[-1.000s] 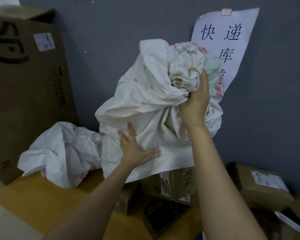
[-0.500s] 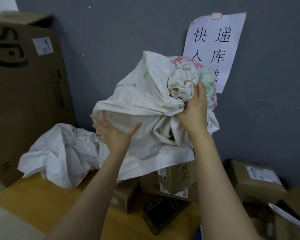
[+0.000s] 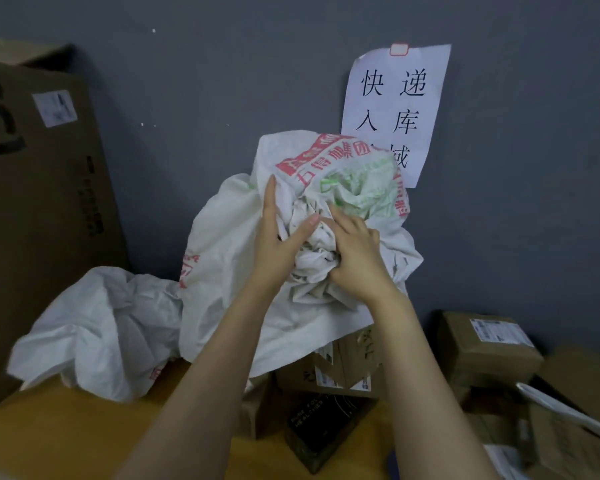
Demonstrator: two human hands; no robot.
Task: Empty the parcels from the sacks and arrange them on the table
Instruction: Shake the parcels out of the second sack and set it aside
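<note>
Fingers (image 3: pixel 340 220) of the right hand (image 3: pixel 355 258) curl into the bunched white sack (image 3: pixel 222 254), while the left hand (image 3: pixel 274 237) presses it with straight fingers. The sack's contents are hidden. Below the fingers, cardboard parcels (image 3: pixel 347 365) lie on the table (image 3: pixel 66 441). To their lower left, a second sack (image 3: pixel 97 327) lies crumpled.

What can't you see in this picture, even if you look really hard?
Head view:
Inside the white woven sack with red print: its crumpled cloth hides any parcels.
White paper sign: the sack covers its bottom-left character.
Brown cardboard parcels: labels too small, tops under the sack.
Right hand: fingertips buried in folds.
Big brown cardboard box: cut off by the left edge.
</note>
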